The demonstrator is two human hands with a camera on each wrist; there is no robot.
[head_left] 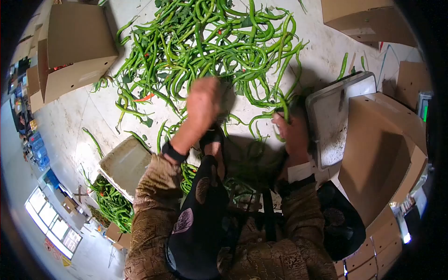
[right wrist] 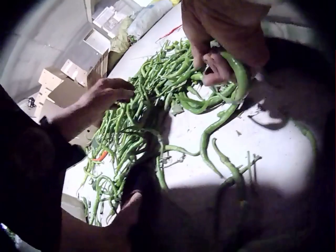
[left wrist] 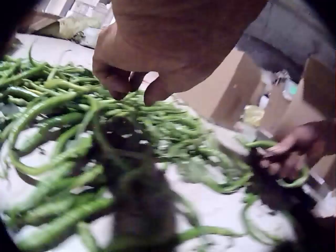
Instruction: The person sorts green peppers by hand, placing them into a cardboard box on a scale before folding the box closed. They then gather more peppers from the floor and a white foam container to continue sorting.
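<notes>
Long green chili peppers (head_left: 200, 51) lie in a wide, tangled heap on the pale floor, with leaves and a few red ones among them. Over the heap's near edge is my left hand (head_left: 204, 100), blurred in the head view. The left wrist view shows its fingers (left wrist: 113, 79) bent loosely down at the peppers, nothing visible between them. At the heap's right near edge, my right hand (head_left: 291, 133) grips a curved green chili pepper (right wrist: 239, 79), which hangs below the fingers in the right wrist view. Several loose peppers lie on the floor under it.
An open cardboard box (head_left: 81, 37) stands left of the heap, another (head_left: 373, 149) on the right. A dirty white tray (head_left: 333, 126) leans beside the right one. At lower left, more peppers (head_left: 114, 203) fill a pale container (head_left: 123, 163). A black-clad leg (head_left: 198, 205) stretches between the arms.
</notes>
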